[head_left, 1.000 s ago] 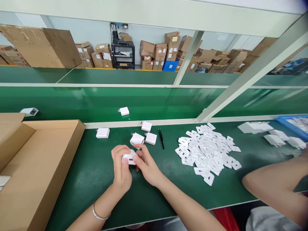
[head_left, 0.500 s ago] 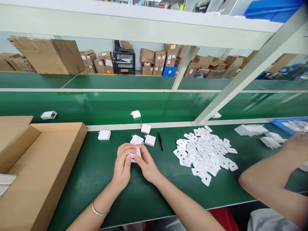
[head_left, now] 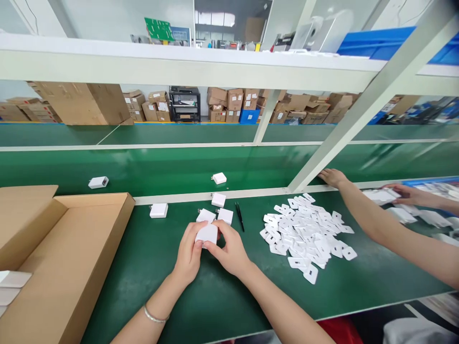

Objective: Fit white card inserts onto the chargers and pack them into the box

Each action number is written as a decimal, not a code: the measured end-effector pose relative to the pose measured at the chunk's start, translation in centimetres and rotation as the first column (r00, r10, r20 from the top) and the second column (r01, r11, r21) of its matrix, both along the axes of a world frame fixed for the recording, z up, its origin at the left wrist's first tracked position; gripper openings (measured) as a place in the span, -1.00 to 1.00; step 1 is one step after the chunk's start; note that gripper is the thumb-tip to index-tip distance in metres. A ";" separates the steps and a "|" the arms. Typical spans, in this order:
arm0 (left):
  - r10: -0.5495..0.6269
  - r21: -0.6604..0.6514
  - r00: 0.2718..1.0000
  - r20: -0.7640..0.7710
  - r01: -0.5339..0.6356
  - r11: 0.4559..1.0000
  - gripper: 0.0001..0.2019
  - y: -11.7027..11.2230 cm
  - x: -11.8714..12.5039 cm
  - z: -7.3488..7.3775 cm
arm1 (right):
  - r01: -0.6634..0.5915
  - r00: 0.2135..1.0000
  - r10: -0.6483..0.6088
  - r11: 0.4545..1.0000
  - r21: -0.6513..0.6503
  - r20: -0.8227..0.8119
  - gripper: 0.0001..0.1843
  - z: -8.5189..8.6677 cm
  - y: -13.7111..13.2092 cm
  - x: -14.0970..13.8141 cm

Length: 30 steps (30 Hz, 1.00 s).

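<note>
My left hand [head_left: 189, 253] and my right hand [head_left: 231, 248] together hold a white plug-in charger [head_left: 207, 234] between fingers and thumbs, its plain broad face toward me. Just beyond my fingers several like chargers lie on the green bench, among them one with its prongs to the left [head_left: 225, 216]. Another charger [head_left: 158, 210] sits apart to the left. Black tweezers [head_left: 239, 217] lie right of the group. Farther right spreads a loose heap of flat white cover plates [head_left: 308, 231] with small slots.
An open cardboard box [head_left: 103, 267] with white pieces inside stands at left. Beyond the white rail, a green conveyor belt [head_left: 172, 172] carries chargers. A slanted post [head_left: 344, 129] rises at right. A co-worker's arm [head_left: 387, 222] reaches across there, near more white chargers [head_left: 401, 215].
The held charger has turned, from a slotted face to a plain one. Chargers on the belt have moved right. The co-worker's arm now stretches to the belt. My view has tilted up.
</note>
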<state>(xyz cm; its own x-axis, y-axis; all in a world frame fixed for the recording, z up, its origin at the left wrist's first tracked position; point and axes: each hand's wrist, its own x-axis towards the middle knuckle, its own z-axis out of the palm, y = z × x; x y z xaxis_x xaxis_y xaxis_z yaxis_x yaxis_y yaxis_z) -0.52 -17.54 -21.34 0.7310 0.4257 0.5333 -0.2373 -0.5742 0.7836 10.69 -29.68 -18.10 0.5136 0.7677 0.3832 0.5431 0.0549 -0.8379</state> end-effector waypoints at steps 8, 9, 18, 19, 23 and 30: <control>0.186 -0.075 0.982 0.022 -0.184 0.980 -0.62 0.1 0.9 -0.6 | 0.278 0.939 -0.182 0.902 -0.332 0.292 -0.67 0.8 4.1 8.9; 0.199 -0.090 0.980 0.022 -0.197 0.976 -0.62 0.3 1.0 -0.6 | 0.376 0.885 -0.179 0.819 -0.433 0.430 -0.60 0.8 5.1 10.9; 0.266 -0.290 0.963 -0.041 -0.266 0.919 -0.56 1.0 1.7 -1.0 | 0.555 0.808 -0.176 0.547 -0.627 0.562 -0.26 1.7 9.5 21.5; 0.274 -0.319 0.961 -0.044 -0.274 0.908 -0.55 1.0 1.8 -1.0 | 0.562 0.803 -0.167 0.533 -0.633 0.572 -0.35 1.8 9.4 21.5; 0.279 -0.384 0.960 -0.032 -0.269 0.883 -0.53 1.0 2.1 -1.1 | 0.574 0.790 -0.119 0.488 -0.657 0.602 -0.57 3.0 8.5 20.9; 0.287 -0.389 0.958 0.009 -0.261 0.883 -0.54 0.9 2.2 -0.7 | 0.562 0.763 -0.073 0.567 -0.602 0.643 -0.51 4.9 7.9 16.2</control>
